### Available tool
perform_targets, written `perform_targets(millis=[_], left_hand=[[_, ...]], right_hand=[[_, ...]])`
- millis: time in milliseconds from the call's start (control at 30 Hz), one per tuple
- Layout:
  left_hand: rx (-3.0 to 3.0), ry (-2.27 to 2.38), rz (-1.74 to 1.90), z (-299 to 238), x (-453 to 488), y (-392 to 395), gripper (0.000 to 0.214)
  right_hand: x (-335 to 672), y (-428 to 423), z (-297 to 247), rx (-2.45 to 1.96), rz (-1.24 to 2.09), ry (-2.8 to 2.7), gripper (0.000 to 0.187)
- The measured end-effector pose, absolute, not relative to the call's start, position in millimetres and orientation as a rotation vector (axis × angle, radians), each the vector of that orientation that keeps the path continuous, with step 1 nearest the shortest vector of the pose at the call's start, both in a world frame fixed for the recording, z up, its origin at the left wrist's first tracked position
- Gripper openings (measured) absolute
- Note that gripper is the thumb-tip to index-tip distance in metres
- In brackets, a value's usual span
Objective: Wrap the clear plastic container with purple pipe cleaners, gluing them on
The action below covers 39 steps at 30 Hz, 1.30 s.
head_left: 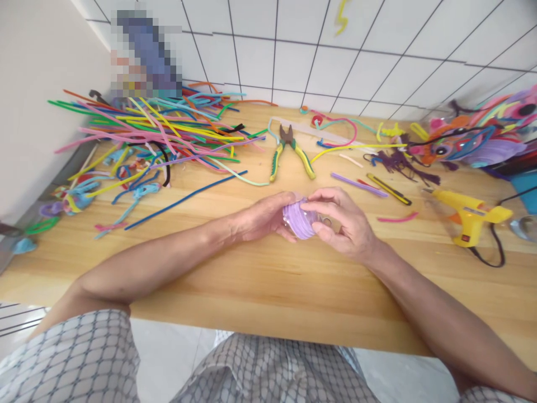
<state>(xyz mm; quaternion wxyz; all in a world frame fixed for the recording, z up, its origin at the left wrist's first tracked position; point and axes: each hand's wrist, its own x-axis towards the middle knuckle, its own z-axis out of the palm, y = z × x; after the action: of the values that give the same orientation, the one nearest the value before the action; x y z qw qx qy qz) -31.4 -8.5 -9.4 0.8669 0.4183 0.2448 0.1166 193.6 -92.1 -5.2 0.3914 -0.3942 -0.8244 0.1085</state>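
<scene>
Between my two hands is a small clear plastic bottle wrapped in purple pipe cleaner, held just above the table. My left hand closes round its left end, with the thumb along the top. From the right, my right hand pinches the purple winding with thumb and fingers, near the bottle's clear right end. Part of the bottle is hidden behind the fingers. Beyond my hands lie yellow-green pliers, jaws pointing away, and a loose purple pipe cleaner.
A heap of coloured pipe cleaners spreads over the back left. At the right lie a yellow glue gun with a black cord and a yellow utility knife. Finished pipe-cleaner figures stand at the back right. A tiled wall rises behind the table.
</scene>
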Motion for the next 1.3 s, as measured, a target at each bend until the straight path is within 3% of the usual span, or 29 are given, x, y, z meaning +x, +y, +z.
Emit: perform_targets(millis=[267,567,700,1133,1300], left_hand=[[1.029,0.755,0.418,1.1,-28.2,-18.3,0.044],[1.364,0.725,0.557,-1.7,-31.8,-16.3,0.045],[1.414,0.691,0.544,-3.3,-35.5,-16.1,0.038],[1.688,0.637,0.621,-13.2,-38.3,-18.0,0.052],[1.816,0.649,0.665,-11.4,-38.7,-20.8,0.056]], right_hand=[[190.7,-99.7,-24.6,-1.047,0.094,-2.055,0.05],[185.8,-95.5,-22.2,-0.946,-0.18,-2.125,0.06],[186.2,-94.9,-19.9,-0.96,-0.196,-2.128,0.062],[185.5,-96.2,-19.0,-0.989,-0.185,-2.083,0.06],[184.9,-96.2,-21.9,-1.002,-0.204,-2.056,0.068]])
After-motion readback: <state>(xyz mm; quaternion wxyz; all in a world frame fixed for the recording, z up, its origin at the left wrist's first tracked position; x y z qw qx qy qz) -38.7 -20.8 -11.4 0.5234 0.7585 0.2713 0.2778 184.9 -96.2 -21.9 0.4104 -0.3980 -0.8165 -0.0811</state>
